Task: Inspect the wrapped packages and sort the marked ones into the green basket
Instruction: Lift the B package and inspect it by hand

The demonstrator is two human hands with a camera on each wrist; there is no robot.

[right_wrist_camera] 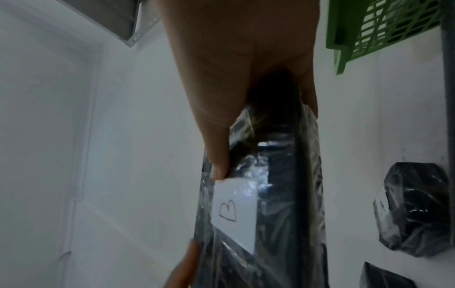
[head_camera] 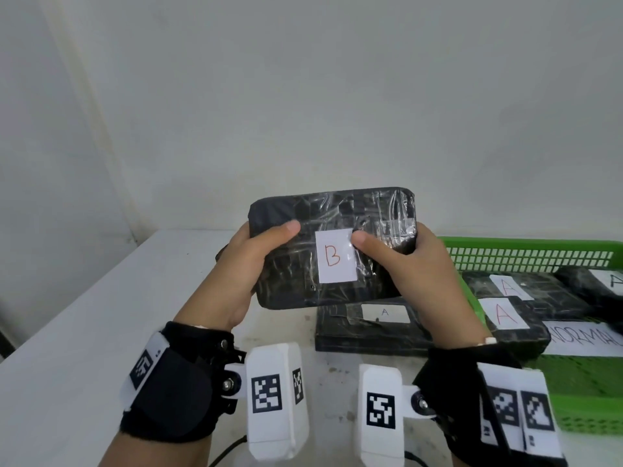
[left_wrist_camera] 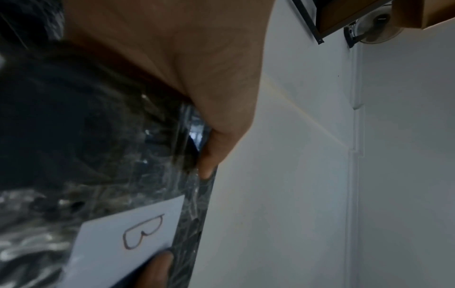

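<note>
Above the white table (head_camera: pixel 84 332), the left hand (head_camera: pixel 242 274) and right hand (head_camera: pixel 421 281) are both gripping a black wrapped package (head_camera: pixel 337 230) labelled B, thumbs pressing its front.

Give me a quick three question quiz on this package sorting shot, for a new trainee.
1. True or false: both hands grip the held package.
2. Which letter is on the label of the held package? A) A B) B C) C
3. Fill in: the packages lying in the green basket show the letter ___.

Key: 1 true: the left hand and right hand each hold one end, thumbs on the front. 2 B. 3 A.
</note>
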